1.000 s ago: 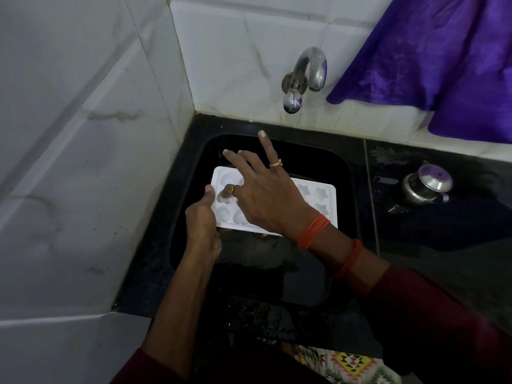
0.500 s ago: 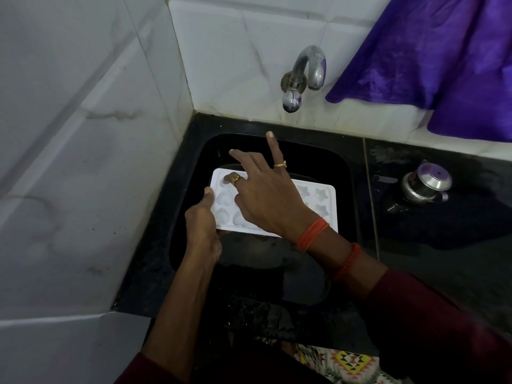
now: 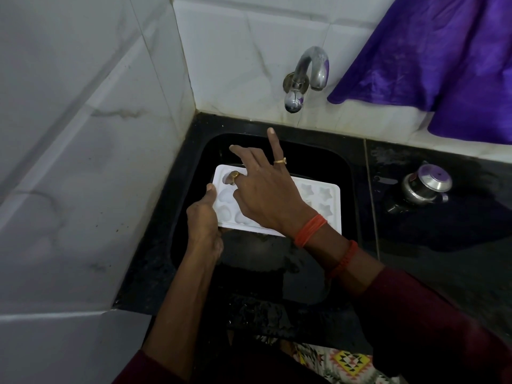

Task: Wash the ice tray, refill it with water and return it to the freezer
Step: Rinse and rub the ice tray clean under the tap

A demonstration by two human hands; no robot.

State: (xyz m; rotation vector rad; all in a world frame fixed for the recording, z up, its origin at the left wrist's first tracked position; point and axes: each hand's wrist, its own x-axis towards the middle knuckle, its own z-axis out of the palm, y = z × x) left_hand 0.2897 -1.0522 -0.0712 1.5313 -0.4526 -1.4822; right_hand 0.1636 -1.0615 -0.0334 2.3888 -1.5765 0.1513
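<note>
A white ice tray [image 3: 327, 200] with heart- and star-shaped cells is held level over the black sink [image 3: 327, 159]. My left hand [image 3: 203, 217] grips its near left corner, thumb on the rim. My right hand [image 3: 266, 189] lies over the tray's middle with fingers spread; the forefinger dips into a cell at the far left, the other fingers lift off. A steel tap [image 3: 304, 76] juts from the tiled wall above the sink, and I see no water running from it.
Purple cloth [image 3: 432, 56] hangs on the wall at the upper right. A small steel lidded pot [image 3: 426, 187] stands on the black counter right of the sink. White tiled walls close in on the left and behind.
My right hand's fingers have shifted slightly over the tray's left cells, the forefinger rubbing inside a cell. Left hand and tray stay almost in place.
</note>
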